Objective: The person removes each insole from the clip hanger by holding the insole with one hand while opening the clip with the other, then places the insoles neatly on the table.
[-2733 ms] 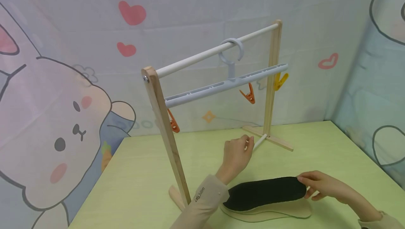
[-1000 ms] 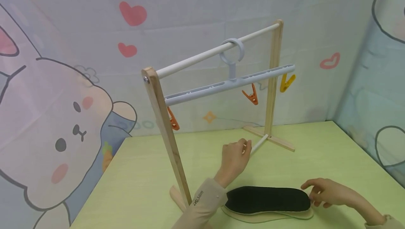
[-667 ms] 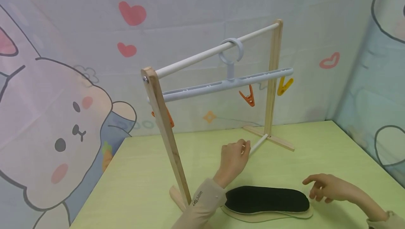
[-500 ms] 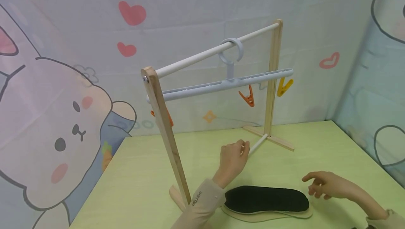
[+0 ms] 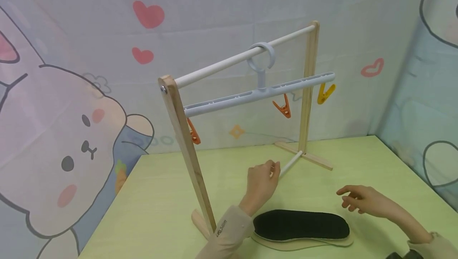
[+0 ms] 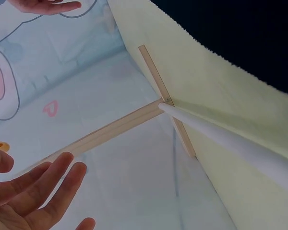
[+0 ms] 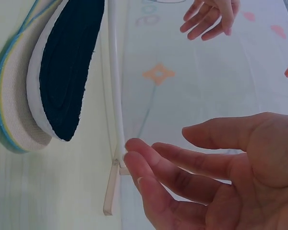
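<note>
A black insole (image 5: 302, 225) lies over a beige insole (image 5: 295, 245) on the table, near its front. My right hand (image 5: 370, 201) hovers up and to the right of their rounded ends, holding nothing. In the right wrist view its fingers are loosely bent, apart from both the black insole (image 7: 69, 67) and the beige insole (image 7: 19, 91). My left hand (image 5: 262, 181) hangs above the far left end of the insoles. The left wrist view shows its fingers (image 6: 57, 187) spread and loosely bent, with nothing in them.
A wooden stand (image 5: 189, 151) with a white top rod (image 5: 222, 65) rises behind the hands. From the rod hangs a grey hanger (image 5: 261, 93) carrying orange clips (image 5: 284, 107) and a yellow clip (image 5: 325, 93). A lower white rod (image 5: 291, 163) runs close to my left hand.
My right hand has let go of the black insole, which settled flat on the beige one, and has moved up and away. The hanger swings slightly; my left hand shifted a little left and down.
</note>
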Motion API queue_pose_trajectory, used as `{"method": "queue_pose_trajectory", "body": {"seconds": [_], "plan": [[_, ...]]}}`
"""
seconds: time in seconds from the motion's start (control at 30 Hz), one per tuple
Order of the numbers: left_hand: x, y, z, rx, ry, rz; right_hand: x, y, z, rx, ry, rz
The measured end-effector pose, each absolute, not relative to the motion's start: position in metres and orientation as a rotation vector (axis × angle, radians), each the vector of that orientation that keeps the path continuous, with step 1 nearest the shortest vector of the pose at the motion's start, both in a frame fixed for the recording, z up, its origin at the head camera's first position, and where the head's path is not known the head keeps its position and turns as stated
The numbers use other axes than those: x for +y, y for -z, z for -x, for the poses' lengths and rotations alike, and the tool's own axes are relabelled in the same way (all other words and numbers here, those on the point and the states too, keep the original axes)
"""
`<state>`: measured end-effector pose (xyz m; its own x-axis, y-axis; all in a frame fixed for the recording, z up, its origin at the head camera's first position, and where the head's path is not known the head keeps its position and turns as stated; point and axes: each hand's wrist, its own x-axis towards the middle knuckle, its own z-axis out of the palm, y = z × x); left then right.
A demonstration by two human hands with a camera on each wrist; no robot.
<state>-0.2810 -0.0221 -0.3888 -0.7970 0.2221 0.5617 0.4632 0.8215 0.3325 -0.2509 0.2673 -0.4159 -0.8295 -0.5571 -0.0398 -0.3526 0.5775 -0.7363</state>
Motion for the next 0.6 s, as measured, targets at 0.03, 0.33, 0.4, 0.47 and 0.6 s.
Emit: {"method": "queue_pose_trajectory", "body": {"seconds": [0.03, 0.33, 0.4, 0.47, 0.6], "plan": [[-0.022, 0.39, 0.281, -2.487, 0.639, 0.505, 0.266, 0.416, 0.251, 2.556, 1.1, 0.753], [-0.028, 0.393, 0.278, -2.408, 0.679, 0.495, 0.254, 0.41, 0.252, 2.719, 1.118, 0.794], [-0.03, 0.392, 0.277, -2.403, 0.694, 0.493, 0.251, 0.409, 0.253, 2.753, 1.128, 0.807], [-0.034, 0.392, 0.275, -2.411, 0.719, 0.489, 0.248, 0.408, 0.253, 2.78, 1.135, 0.818], [-0.04, 0.392, 0.273, -2.427, 0.756, 0.475, 0.243, 0.405, 0.255, 2.826, 1.14, 0.853]]}}
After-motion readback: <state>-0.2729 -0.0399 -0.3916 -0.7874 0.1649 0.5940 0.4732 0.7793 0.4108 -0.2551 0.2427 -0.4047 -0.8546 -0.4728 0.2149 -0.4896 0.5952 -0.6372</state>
